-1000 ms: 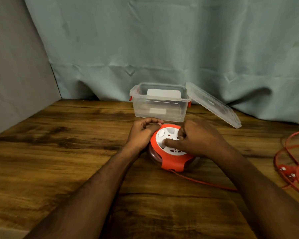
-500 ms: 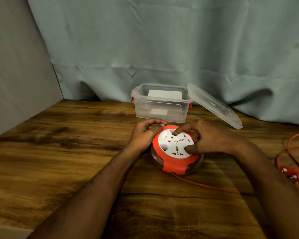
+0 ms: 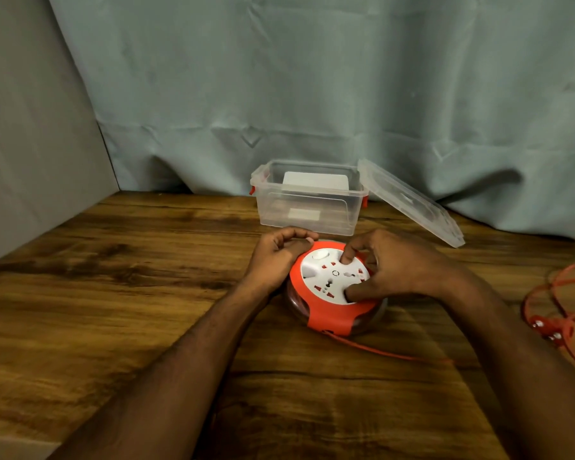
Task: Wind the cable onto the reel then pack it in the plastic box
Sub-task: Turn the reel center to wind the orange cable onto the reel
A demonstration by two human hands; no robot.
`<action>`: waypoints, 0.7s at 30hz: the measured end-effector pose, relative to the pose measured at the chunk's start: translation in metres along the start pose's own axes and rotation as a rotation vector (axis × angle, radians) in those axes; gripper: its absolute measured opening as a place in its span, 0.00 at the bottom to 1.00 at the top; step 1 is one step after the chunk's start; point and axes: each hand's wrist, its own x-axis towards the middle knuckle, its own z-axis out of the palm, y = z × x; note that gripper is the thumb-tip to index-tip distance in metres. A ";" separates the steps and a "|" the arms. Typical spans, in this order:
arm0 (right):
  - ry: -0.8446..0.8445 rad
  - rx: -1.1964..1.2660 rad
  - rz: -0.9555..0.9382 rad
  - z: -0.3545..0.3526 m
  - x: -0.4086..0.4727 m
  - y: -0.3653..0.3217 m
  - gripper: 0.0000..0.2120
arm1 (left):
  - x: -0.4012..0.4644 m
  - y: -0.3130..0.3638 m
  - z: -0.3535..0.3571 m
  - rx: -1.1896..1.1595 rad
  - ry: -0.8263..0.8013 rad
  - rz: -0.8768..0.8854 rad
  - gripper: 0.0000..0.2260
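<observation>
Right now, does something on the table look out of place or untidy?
Only the orange cable: much of it lies in loose loops at the table's right edge, not on the reel. The lid leans against the open plastic box.

R grip (image 3: 389, 267) turned reel (image 3: 332, 287) further.

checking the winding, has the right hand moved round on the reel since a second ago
Yes. The right hand has swung round the reel: earlier it covered the white face from the near side, now its forefinger points toward the plastic box.
</observation>
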 end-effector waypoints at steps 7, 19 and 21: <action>0.038 -0.050 0.031 0.004 0.000 -0.007 0.24 | 0.002 -0.003 -0.001 0.001 -0.003 -0.007 0.07; 0.135 -0.047 0.056 0.015 0.005 -0.017 0.30 | 0.003 -0.004 -0.001 -0.006 0.006 -0.006 0.07; 0.157 -0.001 0.064 0.015 0.006 -0.018 0.27 | 0.003 -0.003 -0.001 0.002 -0.002 -0.004 0.07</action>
